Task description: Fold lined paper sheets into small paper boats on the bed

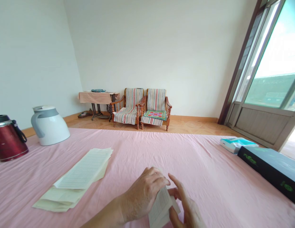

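Note:
My left hand (142, 194) is closed over the top of a folded sheet of lined paper (160, 207), near the front edge of a table with a pink cloth (204, 171). My right hand (184, 205) touches the same paper from the right, its fingers curled along the paper's edge. To the left lies a loose stack of lined paper sheets (77, 179), spread flat on the cloth, apart from both hands.
A white jug (48, 125) and a red thermos pot (8, 137) stand at the far left. A teal-and-white box (236, 144) and a long black box (271, 167) lie at the right. Beyond the table are two striped wooden chairs (142, 107) and a small table (98, 98).

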Action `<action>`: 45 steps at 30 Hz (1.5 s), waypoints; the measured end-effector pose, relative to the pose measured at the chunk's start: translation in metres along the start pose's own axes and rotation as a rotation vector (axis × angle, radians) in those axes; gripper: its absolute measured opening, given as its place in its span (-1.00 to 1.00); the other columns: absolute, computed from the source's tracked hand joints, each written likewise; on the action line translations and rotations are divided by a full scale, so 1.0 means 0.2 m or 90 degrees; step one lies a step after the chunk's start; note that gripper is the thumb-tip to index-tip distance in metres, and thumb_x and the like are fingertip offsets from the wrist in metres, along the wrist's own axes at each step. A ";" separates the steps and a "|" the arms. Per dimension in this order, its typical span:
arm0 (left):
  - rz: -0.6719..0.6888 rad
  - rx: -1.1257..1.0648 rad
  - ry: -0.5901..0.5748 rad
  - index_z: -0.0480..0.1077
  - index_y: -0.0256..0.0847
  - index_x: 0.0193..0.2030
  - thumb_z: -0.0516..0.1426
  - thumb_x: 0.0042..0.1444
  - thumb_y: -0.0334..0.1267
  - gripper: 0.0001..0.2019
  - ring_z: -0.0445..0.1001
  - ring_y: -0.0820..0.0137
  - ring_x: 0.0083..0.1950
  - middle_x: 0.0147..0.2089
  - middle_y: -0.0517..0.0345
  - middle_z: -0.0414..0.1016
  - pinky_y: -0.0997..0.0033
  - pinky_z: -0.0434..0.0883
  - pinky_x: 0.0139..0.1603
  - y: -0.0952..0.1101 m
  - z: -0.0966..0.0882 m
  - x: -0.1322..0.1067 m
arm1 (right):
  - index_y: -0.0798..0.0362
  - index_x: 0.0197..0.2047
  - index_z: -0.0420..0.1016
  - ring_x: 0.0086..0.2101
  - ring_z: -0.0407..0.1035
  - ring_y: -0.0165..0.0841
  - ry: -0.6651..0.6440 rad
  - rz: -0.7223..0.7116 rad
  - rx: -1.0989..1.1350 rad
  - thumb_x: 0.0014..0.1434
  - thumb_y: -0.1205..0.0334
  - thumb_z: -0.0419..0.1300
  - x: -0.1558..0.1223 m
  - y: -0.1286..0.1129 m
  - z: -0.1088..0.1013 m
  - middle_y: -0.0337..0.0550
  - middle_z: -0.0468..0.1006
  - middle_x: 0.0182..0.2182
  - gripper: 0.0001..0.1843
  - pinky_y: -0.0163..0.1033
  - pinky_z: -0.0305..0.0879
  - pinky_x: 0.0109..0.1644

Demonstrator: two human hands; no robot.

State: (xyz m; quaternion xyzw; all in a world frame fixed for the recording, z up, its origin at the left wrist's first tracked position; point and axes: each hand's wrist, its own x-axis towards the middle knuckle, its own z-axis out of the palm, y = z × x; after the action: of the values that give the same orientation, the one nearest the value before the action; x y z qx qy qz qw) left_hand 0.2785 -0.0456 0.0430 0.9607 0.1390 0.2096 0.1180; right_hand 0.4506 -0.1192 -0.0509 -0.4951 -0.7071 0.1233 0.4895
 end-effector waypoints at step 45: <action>0.023 -0.008 0.164 0.29 -0.23 -0.18 -0.03 0.21 -0.61 -0.78 0.38 0.31 -0.04 -0.10 -0.01 0.45 0.24 0.39 -0.02 -0.05 -0.14 -0.28 | -0.03 -0.11 0.41 -0.20 0.47 -0.35 -0.039 -0.373 -0.327 0.15 0.42 0.04 0.12 -0.18 -0.14 -0.29 0.62 -0.28 -0.72 -0.12 0.04 0.14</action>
State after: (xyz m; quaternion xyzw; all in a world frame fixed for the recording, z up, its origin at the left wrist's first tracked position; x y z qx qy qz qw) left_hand 0.2155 -0.0502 0.0440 0.9275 0.1343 0.3340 0.1011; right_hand 0.4526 -0.1246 0.0002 -0.3747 -0.8406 -0.1881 0.3428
